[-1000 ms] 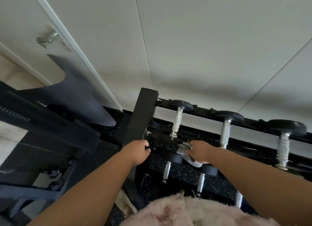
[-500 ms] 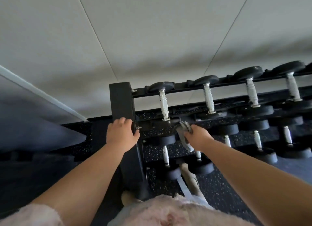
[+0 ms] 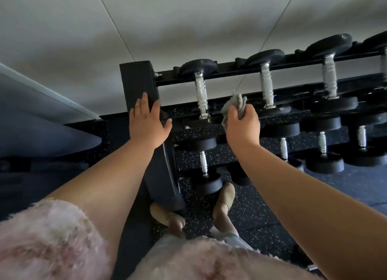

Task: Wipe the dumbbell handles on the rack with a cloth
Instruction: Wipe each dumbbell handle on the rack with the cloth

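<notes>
White panel wall [image 3: 188, 18] behind, speckled black floor [image 3: 261, 206] below, rack [image 3: 222, 75] full of dumbbells. Left hand [image 3: 146, 120] lies flat on the rack's end post [image 3: 136, 78], fingers straight. Right hand [image 3: 243, 124] has its fingers curled round the grey cloth [image 3: 234, 103], up between the top row's first two handles [image 3: 201, 95].

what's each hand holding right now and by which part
The right hand grips the bunched grey cloth around its middle, its top sticking up. The left hand holds nothing, resting flat on the rack's end post.
</notes>
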A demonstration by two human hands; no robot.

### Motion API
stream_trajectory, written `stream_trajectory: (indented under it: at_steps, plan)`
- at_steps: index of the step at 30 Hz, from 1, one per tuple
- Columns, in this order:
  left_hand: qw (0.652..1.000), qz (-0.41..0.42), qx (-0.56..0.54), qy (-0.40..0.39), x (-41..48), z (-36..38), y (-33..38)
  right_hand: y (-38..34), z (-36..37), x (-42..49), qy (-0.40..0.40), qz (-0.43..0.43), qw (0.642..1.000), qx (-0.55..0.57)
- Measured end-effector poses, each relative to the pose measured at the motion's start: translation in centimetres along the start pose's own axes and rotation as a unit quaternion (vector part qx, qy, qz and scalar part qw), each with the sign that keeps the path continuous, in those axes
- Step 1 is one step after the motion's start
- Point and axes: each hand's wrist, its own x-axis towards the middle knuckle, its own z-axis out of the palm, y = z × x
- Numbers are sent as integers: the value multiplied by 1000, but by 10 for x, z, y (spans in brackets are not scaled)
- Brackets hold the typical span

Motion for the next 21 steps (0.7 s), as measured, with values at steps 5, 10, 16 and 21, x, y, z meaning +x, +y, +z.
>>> stream_trajectory:
  at_steps: [5,10,16,21]
  plan:
    - [999,-15,5,43,18,12,-5,-10,17,-2,-99,-47,994,-10]
    - [995,12,18,100,40,34,6,22,37,-13,-121,-194,966,-120]
    - [994,5,8,112,42,37,3,38,58,5,-104,-282,921,-247]
    - [995,4,17,103,45,40,3,46,45,27,-100,-195,968,-123]
